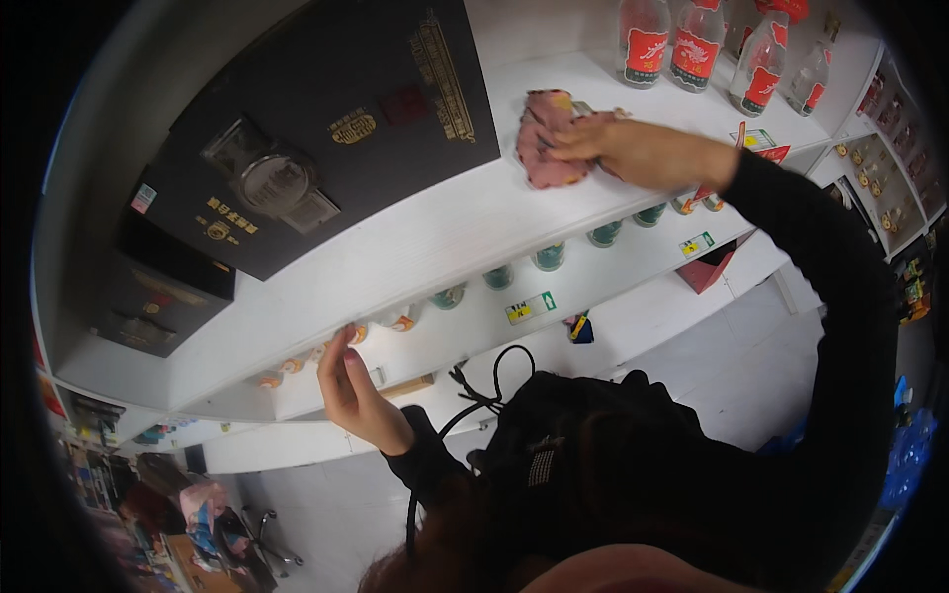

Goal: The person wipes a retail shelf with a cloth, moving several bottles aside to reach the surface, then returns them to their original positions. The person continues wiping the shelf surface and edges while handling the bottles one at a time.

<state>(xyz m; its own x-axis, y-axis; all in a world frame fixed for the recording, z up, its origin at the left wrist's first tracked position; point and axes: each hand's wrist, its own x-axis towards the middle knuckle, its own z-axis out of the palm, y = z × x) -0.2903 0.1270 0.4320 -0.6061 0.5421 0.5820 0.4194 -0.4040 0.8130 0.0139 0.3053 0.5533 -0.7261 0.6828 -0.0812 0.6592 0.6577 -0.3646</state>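
Note:
My right hand [623,152] presses a crumpled pink cloth [552,141] onto a white shelf board [415,215]. The cloth lies between a large black gift box [334,96] with gold writing and a group of clear glass bottles [697,52] with red labels. At the shelf's front edge is my left hand [356,393], thumb and fingers raised and somewhat apart, with nothing seen in it. Its fingertips are close to the edge; whether they touch it I cannot tell.
A smaller black box [159,304] stands at the shelf's left end. Bottles with green bases [549,256] line the shelf below, whose edge bears price tags [530,307]. A black cord [445,430] hangs before me. An office chair [270,545] stands lower left.

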